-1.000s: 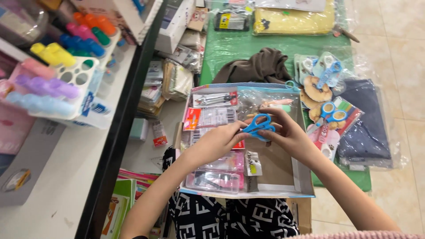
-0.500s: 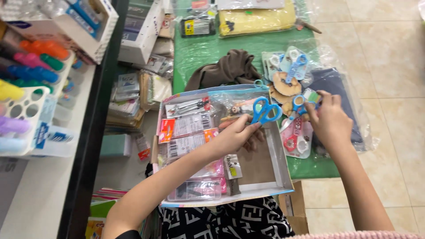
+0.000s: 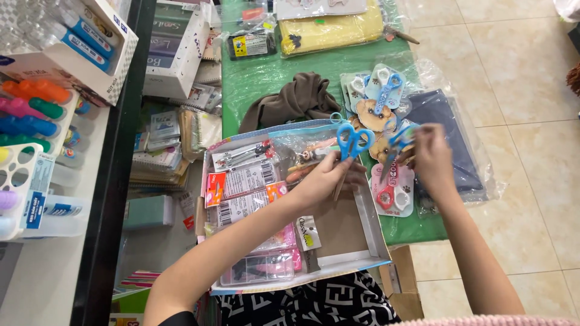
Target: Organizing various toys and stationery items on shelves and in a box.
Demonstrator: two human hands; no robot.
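Both forearms reach forward from the lower edge of the view, bare to the elbow. The left hand [image 3: 323, 181] lies palm down, wrist straight, its fingers curled into a closed grip with the thumb tucked under. The right hand [image 3: 430, 160] is raised farther forward and to the right of that grip, wrist bent slightly inward, fingertips [image 3: 417, 136] pinched together.
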